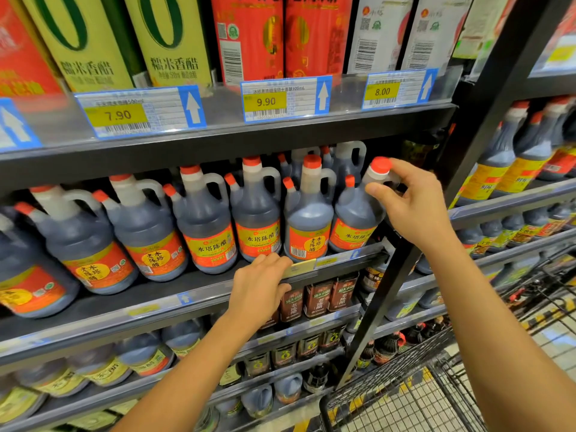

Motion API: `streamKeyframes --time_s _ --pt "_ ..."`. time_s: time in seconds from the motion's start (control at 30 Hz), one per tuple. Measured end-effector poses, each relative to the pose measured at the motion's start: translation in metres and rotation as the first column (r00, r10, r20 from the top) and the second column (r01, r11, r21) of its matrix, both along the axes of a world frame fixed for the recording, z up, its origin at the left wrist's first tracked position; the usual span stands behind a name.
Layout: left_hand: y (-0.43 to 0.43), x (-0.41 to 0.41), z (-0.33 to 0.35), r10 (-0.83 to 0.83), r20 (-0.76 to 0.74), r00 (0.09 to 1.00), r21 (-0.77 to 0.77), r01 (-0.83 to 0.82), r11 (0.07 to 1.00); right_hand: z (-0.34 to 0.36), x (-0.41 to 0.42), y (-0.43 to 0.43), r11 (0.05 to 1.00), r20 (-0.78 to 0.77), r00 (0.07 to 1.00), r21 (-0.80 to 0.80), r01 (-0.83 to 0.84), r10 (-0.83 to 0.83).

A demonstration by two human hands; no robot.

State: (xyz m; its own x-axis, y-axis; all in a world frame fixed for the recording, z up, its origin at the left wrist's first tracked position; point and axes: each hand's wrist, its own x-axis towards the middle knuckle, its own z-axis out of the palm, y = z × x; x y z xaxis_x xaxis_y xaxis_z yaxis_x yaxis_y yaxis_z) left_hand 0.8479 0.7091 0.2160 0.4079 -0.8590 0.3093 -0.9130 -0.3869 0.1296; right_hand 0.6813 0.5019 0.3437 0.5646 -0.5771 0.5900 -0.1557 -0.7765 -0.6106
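Note:
A row of dark vinegar jugs with red caps and orange labels stands on the middle shelf [156, 294]. My right hand [411, 204] grips the neck and handle of the rightmost jug [355, 213], just below its red cap, and the jug tilts slightly to the right. My left hand [261, 288] holds the front edge of that shelf, fingers curled over the price-tag rail beside a yellow tag [300, 265].
The upper shelf [218, 132] carries boxed vinegar bottles and price tags reading 7.90, 9.90 and 8.00. A black upright post [436, 232] stands right of the jug. Smaller bottles fill lower shelves. A black wire shopping cart [405, 394] sits at the lower right.

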Motion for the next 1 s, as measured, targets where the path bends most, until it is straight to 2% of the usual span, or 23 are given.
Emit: streamKeyframes --time_s 0.17,0.43,0.7,0.83,0.9,1.0 --pt "0.000 0.000 0.000 0.002 0.011 1.000 -0.003 -0.002 1.000 0.003 0.013 -0.011 0.993 -0.054 0.998 0.114 0.036 -0.030" --pt "0.001 -0.002 -0.001 0.003 0.025 1.000 -0.005 -0.003 1.000 0.015 0.033 -0.024 0.966 -0.158 0.986 0.258 -0.008 0.050" --pt "0.001 -0.003 0.000 -0.001 0.021 1.000 0.010 0.000 1.000 0.015 0.031 -0.020 0.980 -0.248 0.966 0.196 -0.022 0.071" --pt "0.001 -0.004 0.002 0.000 0.023 1.000 0.026 0.000 1.000 0.003 0.024 -0.012 0.995 -0.307 0.951 0.070 0.066 -0.041" --pt "0.001 -0.004 0.002 0.006 0.019 1.000 0.035 -0.007 0.999 -0.007 0.017 -0.004 0.988 -0.321 0.944 0.106 0.114 -0.075" --pt "-0.001 -0.003 0.003 0.008 -0.016 1.000 0.051 -0.007 0.999 -0.023 0.002 0.009 0.985 -0.333 0.942 0.142 0.097 -0.045"
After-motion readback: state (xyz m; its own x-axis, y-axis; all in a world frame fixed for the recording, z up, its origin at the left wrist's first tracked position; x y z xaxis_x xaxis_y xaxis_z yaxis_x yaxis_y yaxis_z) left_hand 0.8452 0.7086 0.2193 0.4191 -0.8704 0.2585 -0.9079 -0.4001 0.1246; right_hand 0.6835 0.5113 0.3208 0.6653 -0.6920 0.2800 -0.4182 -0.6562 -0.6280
